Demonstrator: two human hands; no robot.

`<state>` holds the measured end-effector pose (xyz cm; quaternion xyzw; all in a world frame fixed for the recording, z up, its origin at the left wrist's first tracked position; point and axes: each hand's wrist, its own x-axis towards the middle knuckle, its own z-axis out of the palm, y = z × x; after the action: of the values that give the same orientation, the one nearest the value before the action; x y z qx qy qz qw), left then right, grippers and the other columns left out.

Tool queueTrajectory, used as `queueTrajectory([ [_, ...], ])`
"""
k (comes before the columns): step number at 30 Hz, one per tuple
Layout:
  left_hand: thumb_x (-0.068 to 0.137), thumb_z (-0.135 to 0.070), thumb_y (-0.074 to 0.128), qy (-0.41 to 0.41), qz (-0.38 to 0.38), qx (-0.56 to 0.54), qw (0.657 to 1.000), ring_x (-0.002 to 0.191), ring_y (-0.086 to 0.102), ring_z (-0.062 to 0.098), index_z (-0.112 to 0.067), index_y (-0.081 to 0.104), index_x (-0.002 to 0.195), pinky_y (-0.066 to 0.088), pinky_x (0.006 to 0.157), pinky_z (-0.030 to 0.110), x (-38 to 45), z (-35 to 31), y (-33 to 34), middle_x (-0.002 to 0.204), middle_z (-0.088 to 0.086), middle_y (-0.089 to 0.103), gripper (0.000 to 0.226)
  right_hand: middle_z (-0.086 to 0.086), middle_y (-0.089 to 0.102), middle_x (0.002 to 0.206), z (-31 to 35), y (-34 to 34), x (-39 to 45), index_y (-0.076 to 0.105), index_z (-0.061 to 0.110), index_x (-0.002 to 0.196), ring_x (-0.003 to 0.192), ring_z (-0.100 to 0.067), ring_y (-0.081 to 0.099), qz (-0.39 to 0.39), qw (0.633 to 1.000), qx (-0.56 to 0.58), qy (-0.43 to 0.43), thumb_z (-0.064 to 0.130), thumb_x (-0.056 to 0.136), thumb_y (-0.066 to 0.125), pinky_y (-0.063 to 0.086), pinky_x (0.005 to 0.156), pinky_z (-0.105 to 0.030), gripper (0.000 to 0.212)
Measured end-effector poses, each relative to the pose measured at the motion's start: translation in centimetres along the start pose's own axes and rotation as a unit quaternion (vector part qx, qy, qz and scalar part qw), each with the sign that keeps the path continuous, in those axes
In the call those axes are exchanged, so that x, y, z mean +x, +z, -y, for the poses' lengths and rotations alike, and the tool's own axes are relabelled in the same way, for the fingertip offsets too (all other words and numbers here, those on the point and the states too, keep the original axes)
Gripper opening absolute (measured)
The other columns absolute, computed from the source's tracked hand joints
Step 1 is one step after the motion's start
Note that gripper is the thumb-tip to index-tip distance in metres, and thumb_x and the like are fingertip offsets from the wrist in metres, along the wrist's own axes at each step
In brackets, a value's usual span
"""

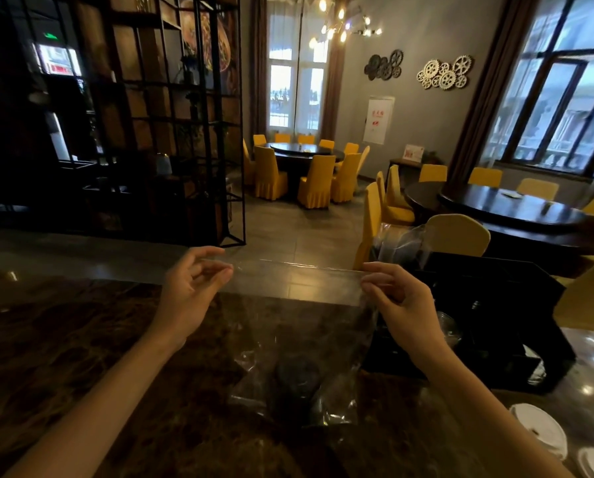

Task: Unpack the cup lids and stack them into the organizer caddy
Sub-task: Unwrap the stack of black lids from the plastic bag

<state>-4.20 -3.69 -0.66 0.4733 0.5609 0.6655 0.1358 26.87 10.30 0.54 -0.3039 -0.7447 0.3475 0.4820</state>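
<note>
Both grips are pinching the top edge of a clear plastic bag (299, 326) and holding it stretched out above a dark marbled table (82, 339); the left hand (188, 288) is pinching the bag's left corner between thumb and fingertips, with the remaining fingers loosely curled; the right hand (399, 298) is pinching the right corner in the same way, its fingers curled toward the palm. The bag is hanging down between the two forearms, and its lower end is resting crumpled on the table; something dark and round is showing through the plastic near the bottom, though the dim light is making it too hard to tell what it is.

Just to the right of the right hand, a black organizer caddy (495, 305) is standing on the table; a second clear plastic wrapping (399, 244) is sticking up from its back left section, and its contents are too unclear to name. Two white cup lids (540, 429) are lying flat on the table at the lower right corner, near the caddy and apart from the bag.

Beyond the table, a dining room with round dark tables and yellow-covered chairs (316, 182) is lying in view.
</note>
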Motion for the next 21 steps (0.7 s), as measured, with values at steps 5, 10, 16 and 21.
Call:
queueTrajectory([
  [5,0.089,-0.017,0.073,-0.045,-0.007,-0.029,0.999,0.100,0.074,0.016,-0.033,0.065,0.116,0.060,0.078,0.022,-2.3,0.8,-0.2,0.106,-0.002,0.075,0.033,0.006,0.077,0.103,-0.7,0.6,-2.6,0.072,0.030,0.117,0.097,-0.008,0.075,0.011,1.000,-0.007,0.017,0.011,0.092,0.074,0.063,0.089,-0.038,0.032],
  [10,0.087,-0.017,0.076,-0.106,0.044,-0.047,0.992,0.106,0.072,0.010,-0.034,0.062,0.123,0.059,0.087,0.030,-4.5,1.5,-0.2,0.112,-0.007,0.076,0.042,0.003,0.077,0.106,-1.1,0.8,-3.0,0.071,0.024,0.117,0.100,-0.013,0.073,-0.009,0.998,-0.026,0.049,0.011,0.093,0.073,0.061,0.092,-0.047,0.028],
  [16,0.076,-0.014,0.081,-0.141,0.004,-0.122,0.982,0.102,0.075,0.021,-0.019,0.071,0.110,0.062,0.079,0.026,-5.9,1.0,0.2,0.105,0.004,0.079,0.036,-0.012,0.044,0.147,0.9,4.3,-4.6,0.067,0.019,0.121,0.121,-0.027,0.059,-0.042,0.974,-0.210,-0.073,0.009,0.086,0.080,0.060,0.090,-0.040,0.039],
  [21,0.072,-0.018,0.083,-0.130,-0.004,-0.170,0.977,0.097,0.077,0.026,-0.016,0.078,0.099,0.062,0.076,0.026,-7.1,-0.4,1.0,0.101,0.012,0.079,0.027,-0.010,0.059,0.137,3.8,10.9,-7.1,0.074,0.016,0.113,0.122,-0.020,0.056,0.035,0.942,-0.230,-0.242,0.029,0.089,0.075,0.052,0.087,-0.025,0.027],
])
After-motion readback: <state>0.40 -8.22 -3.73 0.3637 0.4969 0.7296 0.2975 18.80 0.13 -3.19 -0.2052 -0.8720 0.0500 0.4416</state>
